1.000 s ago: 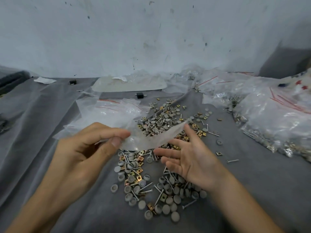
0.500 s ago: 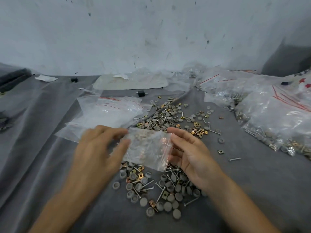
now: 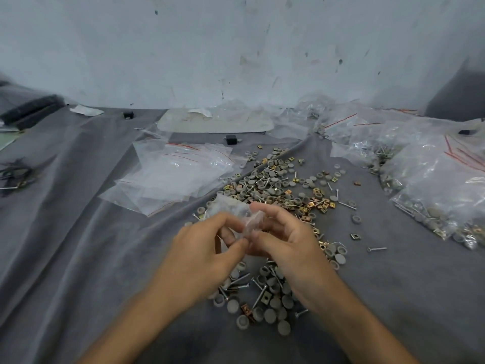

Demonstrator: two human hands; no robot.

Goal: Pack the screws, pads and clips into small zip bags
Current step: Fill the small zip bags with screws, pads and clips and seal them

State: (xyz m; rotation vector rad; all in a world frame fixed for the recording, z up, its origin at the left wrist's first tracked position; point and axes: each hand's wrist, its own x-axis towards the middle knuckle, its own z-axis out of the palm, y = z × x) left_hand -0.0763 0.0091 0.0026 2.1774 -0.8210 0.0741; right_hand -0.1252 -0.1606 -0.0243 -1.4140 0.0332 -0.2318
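Observation:
A small clear zip bag (image 3: 236, 214) hangs between my hands above the grey cloth. My left hand (image 3: 207, 248) pinches its near edge with thumb and fingers. My right hand (image 3: 286, 240) grips the same edge from the other side, fingertips almost touching the left. The bag looks empty, though it is blurred. Under and beyond my hands lies a loose heap of grey round pads, silver screws and brass clips (image 3: 278, 187). A stack of empty zip bags (image 3: 170, 177) with red seal lines lies to the left of the heap.
Filled bags (image 3: 430, 185) pile up along the right side. A pale flat sheet (image 3: 217, 120) and small black blocks (image 3: 231, 139) lie near the wall. Dark items (image 3: 15, 174) sit at the left edge. The grey cloth (image 3: 78, 258) is wrinkled.
My hands have drawn together. The bag was spread flat between them before; now both pinch it at one edge and it bunches up, held a little farther from me.

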